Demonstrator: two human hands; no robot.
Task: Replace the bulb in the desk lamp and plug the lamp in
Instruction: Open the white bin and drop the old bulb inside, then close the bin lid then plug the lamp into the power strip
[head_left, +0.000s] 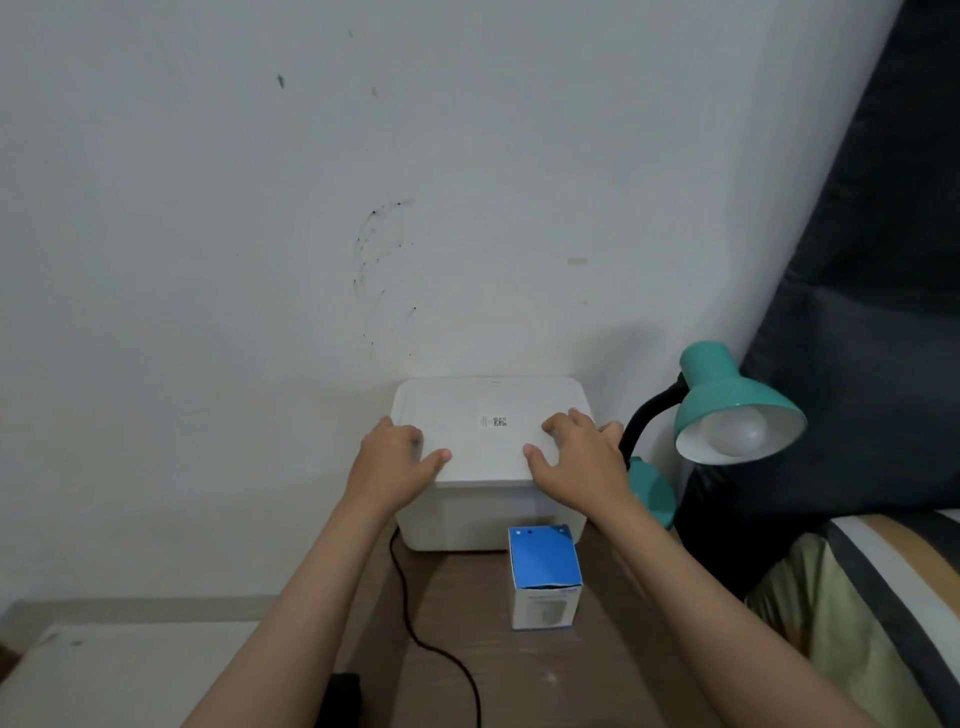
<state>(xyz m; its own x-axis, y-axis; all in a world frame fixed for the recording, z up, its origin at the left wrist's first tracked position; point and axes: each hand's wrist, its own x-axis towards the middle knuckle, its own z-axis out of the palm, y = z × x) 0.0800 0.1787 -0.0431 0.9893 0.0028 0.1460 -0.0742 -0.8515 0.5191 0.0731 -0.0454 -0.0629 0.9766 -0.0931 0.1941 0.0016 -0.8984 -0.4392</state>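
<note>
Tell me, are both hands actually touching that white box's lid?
Touching. The head view shows the left hand and right hand resting flat on the white box's lid.

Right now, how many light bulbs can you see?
1: a white bulb sits in the teal lamp shade on the right. The blue box on the table may hold another, and the closed white bin could hide more; neither interior is visible.

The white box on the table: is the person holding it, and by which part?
Both hands rest on the lid of the white box: left hand at its left front corner, right hand at its right front corner. Nothing is lifted.
</note>
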